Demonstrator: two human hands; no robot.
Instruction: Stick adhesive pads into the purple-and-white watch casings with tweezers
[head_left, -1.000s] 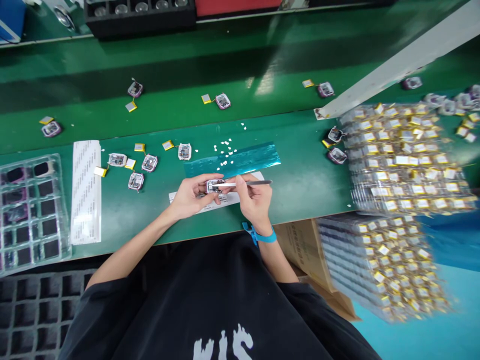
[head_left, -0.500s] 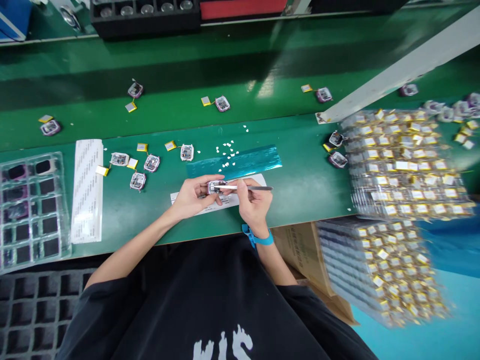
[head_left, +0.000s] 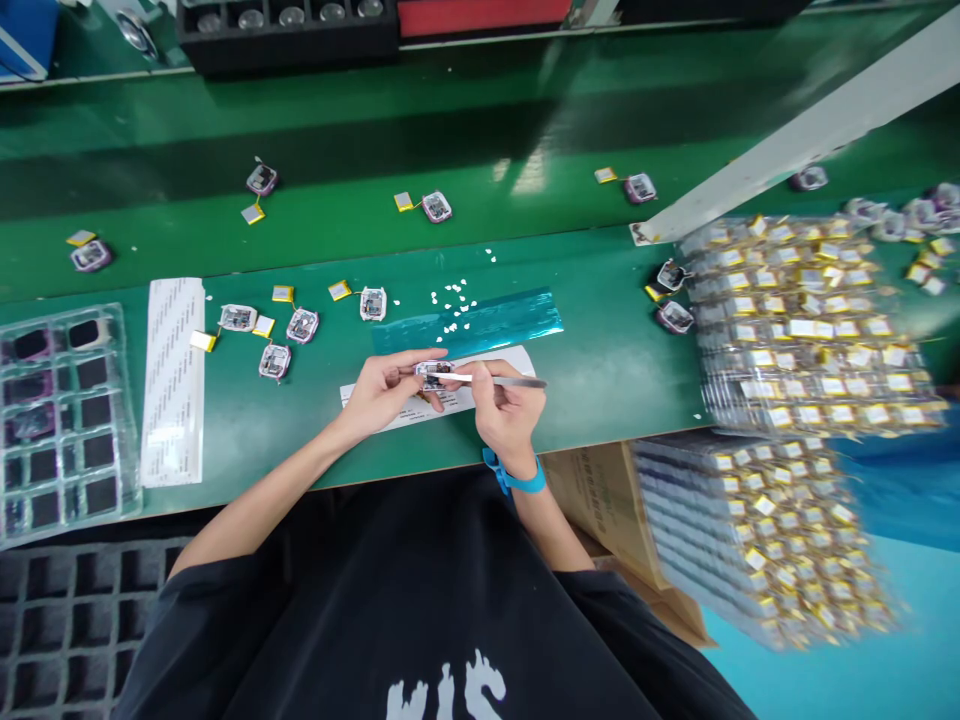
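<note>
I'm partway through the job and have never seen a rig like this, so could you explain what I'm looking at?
There's no machine here: each grip is a person's bare hand, seen from one head-worn camera looking forward and down. The left grip holds a small open casing. The right grip holds a slim tool, its tip over that casing; contact is too small to judge. On the green bench lie other open casings with yellow-edged packs, small white pieces, a teal film and a patterned white strip. A clear tray is at left.
</note>
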